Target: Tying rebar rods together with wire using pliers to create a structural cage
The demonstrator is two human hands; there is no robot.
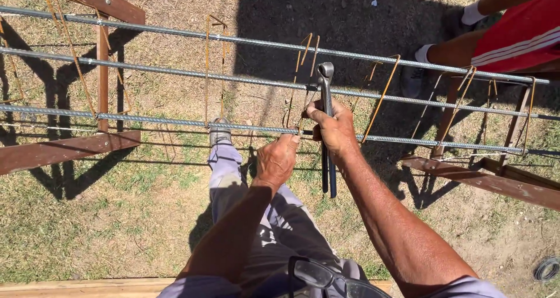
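Beside rusty stirrups (303,70), right hand (335,129) grips pincers (326,123), left hand (277,158) clasps rebar (175,123)

I see three long bars (175,122) lying across two stands (70,146), left and right. Rings (382,96) hang on them; another person's legs (466,47) stand behind, right.

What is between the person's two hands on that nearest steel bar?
In the head view, a rusty wire stirrup crosses the nearest steel bar between the left hand and the right hand, which holds the pincers.
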